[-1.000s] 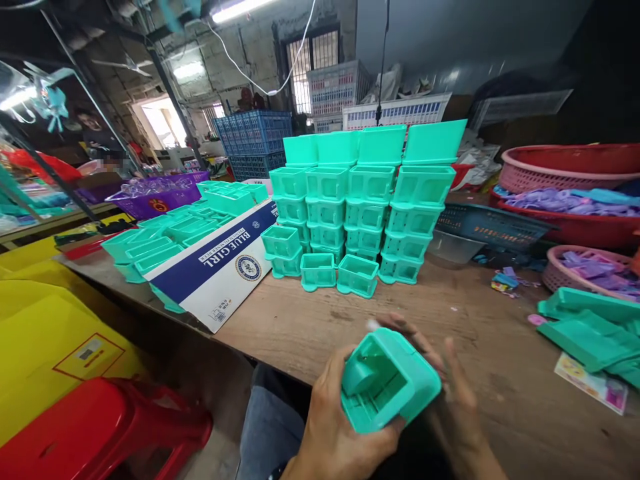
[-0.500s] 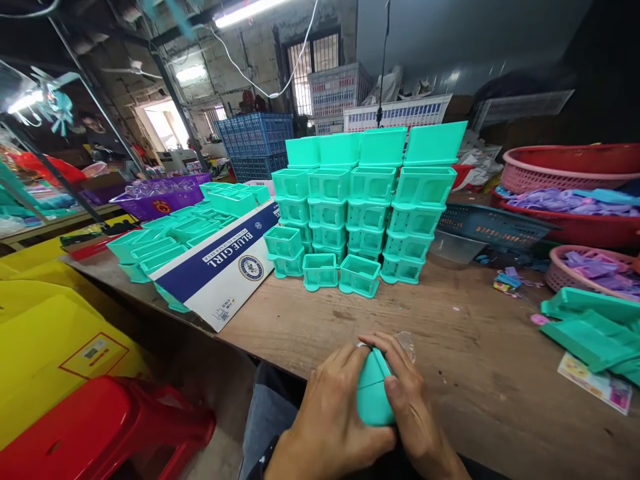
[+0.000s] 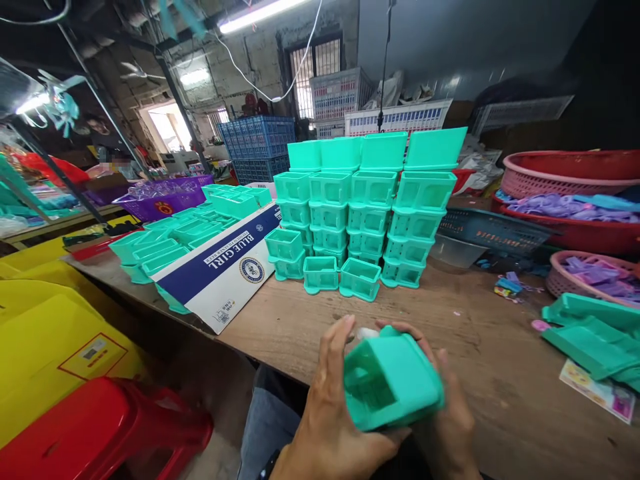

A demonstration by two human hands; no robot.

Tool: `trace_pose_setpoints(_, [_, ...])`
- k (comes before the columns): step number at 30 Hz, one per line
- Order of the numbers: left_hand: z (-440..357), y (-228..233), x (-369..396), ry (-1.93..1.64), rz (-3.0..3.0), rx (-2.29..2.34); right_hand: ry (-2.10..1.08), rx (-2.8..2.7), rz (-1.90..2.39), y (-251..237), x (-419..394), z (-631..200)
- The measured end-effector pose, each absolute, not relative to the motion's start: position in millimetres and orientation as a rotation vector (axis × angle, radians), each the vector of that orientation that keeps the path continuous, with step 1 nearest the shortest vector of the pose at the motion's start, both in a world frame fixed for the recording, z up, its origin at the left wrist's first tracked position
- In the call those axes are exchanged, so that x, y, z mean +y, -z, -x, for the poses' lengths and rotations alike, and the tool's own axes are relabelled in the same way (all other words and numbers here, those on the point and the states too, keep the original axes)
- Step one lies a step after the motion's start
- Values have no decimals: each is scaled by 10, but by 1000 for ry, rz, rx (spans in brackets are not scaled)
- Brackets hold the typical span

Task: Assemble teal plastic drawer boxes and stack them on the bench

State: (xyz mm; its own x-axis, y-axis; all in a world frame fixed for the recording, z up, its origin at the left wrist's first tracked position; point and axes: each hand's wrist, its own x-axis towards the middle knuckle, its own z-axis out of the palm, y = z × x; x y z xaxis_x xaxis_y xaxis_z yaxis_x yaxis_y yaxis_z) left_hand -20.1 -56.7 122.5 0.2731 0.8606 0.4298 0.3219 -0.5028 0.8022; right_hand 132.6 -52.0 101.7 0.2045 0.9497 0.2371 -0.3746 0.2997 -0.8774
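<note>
- Head view: one green plastic box (image 3: 407, 373), hollow, tilted, above the near edge of the wooden worktop (image 3: 280, 333).
- Left grip (image 3: 333, 407): grasping the box, thumb low, fingers along its left side.
- Right grip (image 3: 453, 413): blurred, fingers at the box's far side; cannot tell whether clasped.
- Beyond: stacked green boxes (image 3: 327, 217), beside the printed BLUEGIRL carton (image 3: 230, 283).

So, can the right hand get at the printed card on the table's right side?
Probably yes: wooden tabletop lies between the right hand and the printed card, though green pieces overlap the card's far edge, and the hand is busy at the green box.
</note>
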Motion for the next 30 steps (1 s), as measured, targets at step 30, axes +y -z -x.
trace_pose_setpoints(30, [276,-1064,-377,-1132,-1901,1129,-501,-1204,1140,-873,-378,-1525])
